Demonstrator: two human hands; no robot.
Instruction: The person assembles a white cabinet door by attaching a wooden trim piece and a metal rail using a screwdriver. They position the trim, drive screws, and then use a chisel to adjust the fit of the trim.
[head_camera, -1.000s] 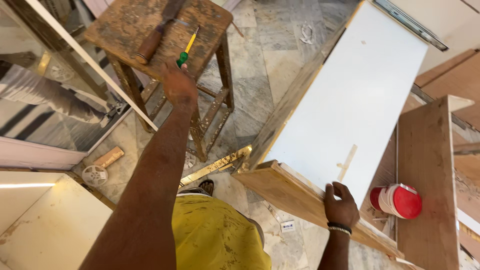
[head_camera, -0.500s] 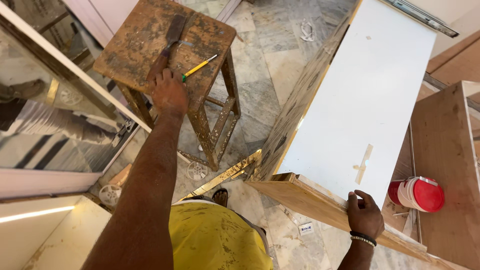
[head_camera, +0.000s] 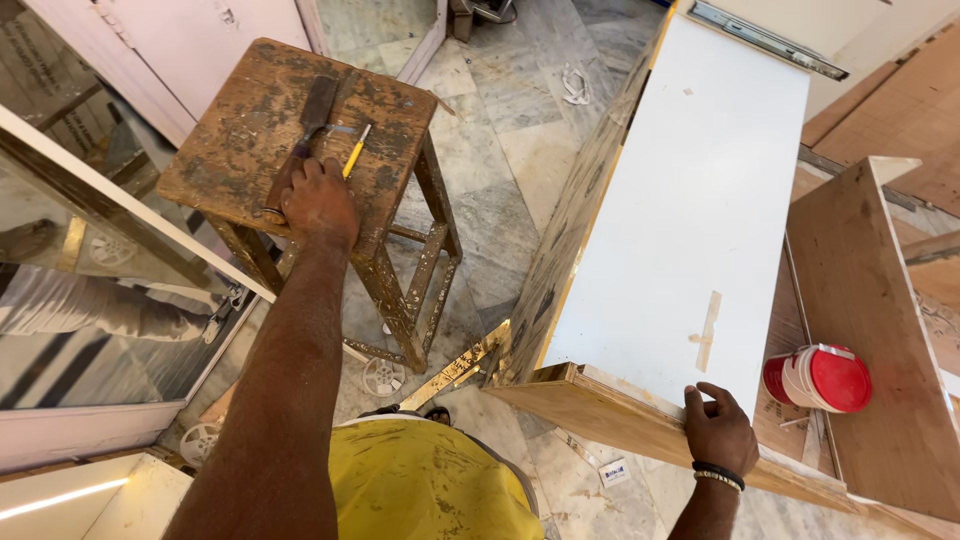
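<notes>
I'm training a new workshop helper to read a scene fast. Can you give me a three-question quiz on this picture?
1. True or false: the left hand rests on the wooden stool, at the handle of the chisel.
2. What does the right hand grip?
A. the red-lidded tub
B. the lower edge of the white panel
C. the yellow pencil
3. Fill in: the yellow pencil lies on the ____, beside the chisel.

Key: 1 true; 2 B; 3 stool.
</notes>
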